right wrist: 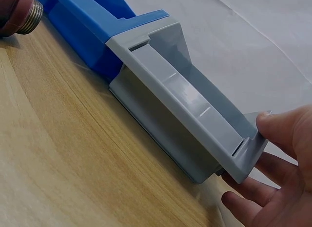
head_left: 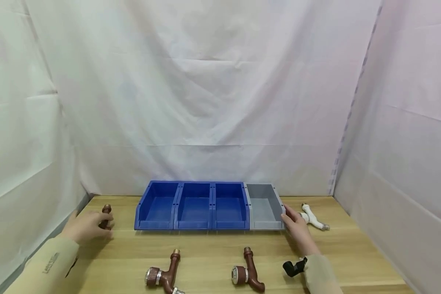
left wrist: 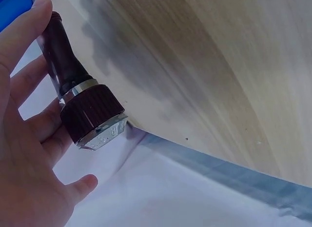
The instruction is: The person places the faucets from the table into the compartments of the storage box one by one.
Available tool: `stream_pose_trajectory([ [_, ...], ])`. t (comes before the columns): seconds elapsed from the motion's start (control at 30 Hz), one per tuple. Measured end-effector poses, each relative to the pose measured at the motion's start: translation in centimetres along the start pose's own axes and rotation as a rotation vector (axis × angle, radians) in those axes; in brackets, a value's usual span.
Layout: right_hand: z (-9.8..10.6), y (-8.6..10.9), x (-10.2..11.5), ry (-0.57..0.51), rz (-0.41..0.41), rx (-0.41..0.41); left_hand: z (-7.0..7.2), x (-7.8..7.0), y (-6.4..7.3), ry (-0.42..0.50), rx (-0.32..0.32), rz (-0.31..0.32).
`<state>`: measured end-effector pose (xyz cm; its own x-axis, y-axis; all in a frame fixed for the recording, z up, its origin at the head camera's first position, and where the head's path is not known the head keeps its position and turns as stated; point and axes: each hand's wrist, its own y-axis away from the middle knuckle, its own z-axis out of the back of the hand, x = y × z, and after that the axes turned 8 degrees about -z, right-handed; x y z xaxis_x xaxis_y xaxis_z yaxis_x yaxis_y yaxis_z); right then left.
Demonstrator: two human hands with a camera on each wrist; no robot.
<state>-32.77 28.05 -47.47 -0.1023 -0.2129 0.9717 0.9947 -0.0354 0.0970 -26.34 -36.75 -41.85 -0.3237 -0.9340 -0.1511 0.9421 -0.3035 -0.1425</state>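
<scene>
At the table's left side my left hand [head_left: 86, 226] holds a dark brown tap [head_left: 106, 209] between thumb and fingers. In the left wrist view this tap [left wrist: 92, 107] shows a ribbed knob with a silvery band and a clear cap; the thumb lies along its narrow end, the fingers behind it. My right hand [head_left: 299, 232] grips the right front corner of a grey bin [head_left: 266, 225]. In the right wrist view the thumb presses on the bin's [right wrist: 180, 110] rim, with fingers under its edge. Three blue bins [head_left: 193, 225] stand joined in a row to its left.
Two brown taps [head_left: 170, 269] [head_left: 251, 269] lie near the front of the wooden table [head_left: 206, 241]. A white tap [head_left: 314, 218] lies right of the grey bin. Beside the right cuff is a black angled piece [head_left: 294, 267]. White cloth [head_left: 206, 102] hangs behind and on both sides.
</scene>
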Motion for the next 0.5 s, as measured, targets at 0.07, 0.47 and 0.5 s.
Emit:
stream_pose_trajectory([
  [0.07, -0.02, 0.11, -0.08, 0.001, 0.002, 0.001, -0.03, 0.20, -0.06, -0.003, 0.017, -0.002],
  [0.47, 0.09, 0.36, -0.26, 0.008, 0.040, -0.019, -0.16, -0.11, -0.24, -0.025, 0.002, -0.024],
  [0.5, 0.07, 0.43, -0.32, 0.003, 0.038, -0.015, -0.08, -0.16, -0.26, -0.035, 0.002, -0.030],
])
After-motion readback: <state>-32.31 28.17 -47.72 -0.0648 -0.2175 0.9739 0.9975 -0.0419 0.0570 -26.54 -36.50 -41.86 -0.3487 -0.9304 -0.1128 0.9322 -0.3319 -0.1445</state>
